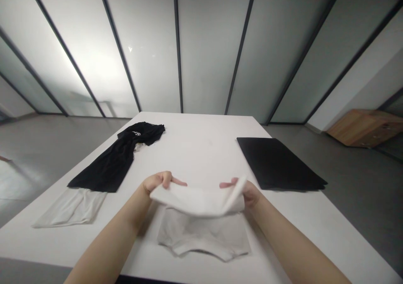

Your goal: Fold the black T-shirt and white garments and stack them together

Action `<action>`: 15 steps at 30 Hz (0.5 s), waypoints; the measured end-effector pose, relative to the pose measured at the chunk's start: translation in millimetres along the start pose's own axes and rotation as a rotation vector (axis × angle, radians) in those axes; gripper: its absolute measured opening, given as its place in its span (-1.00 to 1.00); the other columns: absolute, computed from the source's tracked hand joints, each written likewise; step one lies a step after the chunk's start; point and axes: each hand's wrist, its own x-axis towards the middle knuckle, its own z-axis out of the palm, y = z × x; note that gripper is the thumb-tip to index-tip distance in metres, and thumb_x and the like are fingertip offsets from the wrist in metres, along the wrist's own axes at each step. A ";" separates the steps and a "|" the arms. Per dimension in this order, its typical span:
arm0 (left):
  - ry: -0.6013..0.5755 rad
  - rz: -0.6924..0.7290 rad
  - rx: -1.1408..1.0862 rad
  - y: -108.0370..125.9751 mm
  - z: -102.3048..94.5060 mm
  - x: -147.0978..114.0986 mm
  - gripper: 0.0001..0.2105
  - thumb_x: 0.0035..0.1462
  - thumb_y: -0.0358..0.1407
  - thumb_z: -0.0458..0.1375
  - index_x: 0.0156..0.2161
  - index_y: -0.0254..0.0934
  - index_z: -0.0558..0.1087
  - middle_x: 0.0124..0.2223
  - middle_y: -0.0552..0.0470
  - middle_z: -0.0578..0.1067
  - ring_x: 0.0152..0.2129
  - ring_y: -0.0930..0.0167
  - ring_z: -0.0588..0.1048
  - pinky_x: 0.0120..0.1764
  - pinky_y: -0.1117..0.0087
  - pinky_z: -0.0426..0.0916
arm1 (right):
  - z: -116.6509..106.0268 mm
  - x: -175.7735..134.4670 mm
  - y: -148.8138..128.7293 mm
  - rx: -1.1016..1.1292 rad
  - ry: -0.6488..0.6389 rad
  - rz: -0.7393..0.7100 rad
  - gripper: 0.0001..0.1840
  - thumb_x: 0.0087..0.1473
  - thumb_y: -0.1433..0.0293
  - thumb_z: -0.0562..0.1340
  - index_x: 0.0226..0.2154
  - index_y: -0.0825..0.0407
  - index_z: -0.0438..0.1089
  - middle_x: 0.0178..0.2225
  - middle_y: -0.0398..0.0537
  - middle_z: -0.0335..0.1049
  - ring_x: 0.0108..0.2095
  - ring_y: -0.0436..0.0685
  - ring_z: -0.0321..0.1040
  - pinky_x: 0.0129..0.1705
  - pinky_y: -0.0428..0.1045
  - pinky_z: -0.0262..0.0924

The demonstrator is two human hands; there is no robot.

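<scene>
On the table (201,153), near black shirt (110,162) and panel (280,166), both hands (159,180) (251,193) pinch white shirt (203,230).

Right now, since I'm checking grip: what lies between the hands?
In the head view, the white garment, partly raised, spans left hand to right hand.

I have lane along middle of worktop (201,149), between black garment (108,162) at left and flat black sheet (278,164) at right; white garment (201,221) blocks near end.
</scene>
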 end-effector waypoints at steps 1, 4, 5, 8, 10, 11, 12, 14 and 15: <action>-0.049 -0.024 0.018 0.5 1.1 -4.4 -0.70 -0.21 -0.34 0.55 -0.62 -0.34 0.49 -0.08 -0.35 0.68 -0.09 -0.15 0.65 -0.09 -0.01 0.58 | 0.3 -3.5 2.2 -0.017 -0.023 0.058 -0.74 -0.01 0.42 0.44 -0.20 0.12 0.60 -0.13 0.20 0.68 -0.08 0.38 0.63 0.19 0.25 0.37; 0.066 0.009 0.005 0.7 7.8 2.2 -0.81 -0.11 -0.34 0.52 -0.46 -0.34 0.60 -0.03 -0.33 0.68 -0.06 -0.09 0.66 -0.08 0.06 0.59 | 11.1 -3.2 0.5 0.005 -0.004 0.014 -0.67 0.06 0.41 0.40 -0.06 0.04 0.58 0.01 0.14 0.64 0.04 0.32 0.59 0.23 0.21 0.34; 0.159 0.049 -0.023 0.6 10.2 9.6 -0.81 -0.04 -0.33 0.50 -0.29 -0.31 0.66 0.03 -0.28 0.67 -0.05 -0.02 0.66 -0.05 0.10 0.59 | 16.5 0.4 -3.1 0.030 0.017 -0.070 -0.61 0.10 0.39 0.38 0.02 -0.02 0.55 0.08 0.09 0.61 0.09 0.30 0.56 0.24 0.21 0.32; 0.416 0.192 -0.106 -0.3 13.5 34.9 -0.50 0.13 -0.29 0.40 0.19 -0.21 0.53 0.15 -0.20 0.62 0.01 0.13 0.64 0.07 0.17 0.55 | 30.0 15.6 -18.7 0.074 0.062 -0.211 -0.53 0.24 0.25 0.29 0.19 -0.07 0.44 0.14 0.04 0.57 0.14 0.28 0.53 0.27 0.23 0.31; 0.508 0.204 -0.102 -1.3 12.9 44.9 -0.34 0.17 -0.31 0.38 0.36 -0.20 0.35 0.17 -0.22 0.59 0.01 0.17 0.64 0.11 0.17 0.53 | 32.2 23.2 -28.0 0.057 0.080 -0.212 -0.53 0.30 0.19 0.22 0.20 -0.03 0.42 0.09 0.05 0.60 0.11 0.28 0.54 0.27 0.23 0.33; 0.540 0.189 -0.085 -1.5 12.4 46.5 -0.26 0.18 -0.31 0.37 0.42 -0.18 0.25 0.18 -0.23 0.59 -0.01 0.19 0.65 0.11 0.17 0.53 | 30.9 24.9 -31.0 0.040 0.084 -0.205 -0.54 0.32 0.19 0.19 0.19 -0.02 0.42 0.06 0.05 0.62 0.09 0.28 0.56 0.27 0.22 0.33; 0.562 0.172 -0.062 -1.4 12.1 45.9 -0.18 0.18 -0.32 0.38 0.48 -0.14 0.15 0.18 -0.23 0.58 -0.03 0.20 0.66 0.09 0.16 0.54 | 28.2 25.2 -32.6 0.019 0.083 -0.195 -0.55 0.33 0.21 0.18 0.19 -0.02 0.42 0.04 0.04 0.63 0.08 0.27 0.57 0.27 0.22 0.34; 0.555 0.146 -0.005 0.3 12.6 40.0 -0.04 0.16 -0.33 0.41 0.53 -0.02 -0.02 0.19 -0.20 0.57 -0.08 0.22 0.67 0.04 0.14 0.56 | 20.2 21.6 -32.2 -0.016 0.088 -0.148 -0.57 0.32 0.25 0.21 0.18 0.00 0.42 0.01 0.05 0.64 0.04 0.26 0.59 0.27 0.20 0.34; 0.520 0.126 0.026 1.7 13.3 35.7 -0.02 0.15 -0.33 0.42 0.53 0.02 -0.02 0.18 -0.18 0.58 -0.10 0.23 0.68 0.02 0.15 0.57 | 15.9 18.4 -30.7 -0.033 0.100 -0.109 -0.57 0.30 0.28 0.24 0.18 0.02 0.42 -0.01 0.07 0.65 0.02 0.27 0.60 0.27 0.20 0.34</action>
